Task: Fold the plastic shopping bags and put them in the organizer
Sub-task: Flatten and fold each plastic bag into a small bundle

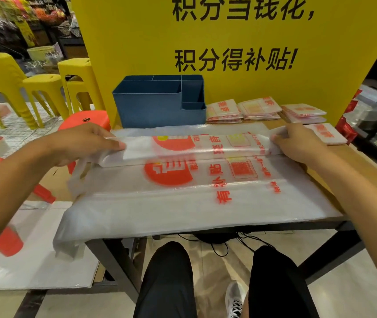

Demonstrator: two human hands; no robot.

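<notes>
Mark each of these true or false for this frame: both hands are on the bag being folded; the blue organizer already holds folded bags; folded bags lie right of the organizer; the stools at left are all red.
1. Both hands hold the bag. True: the left hand and right hand grip the ends of the folded strip of the plastic bag.
2. The organizer holds folded bags. False: its visible compartments look empty.
3. Folded bags lie right of it. True: the folded bags sit in stacks there.
4. All stools are red. False: several are yellow stools.
</notes>
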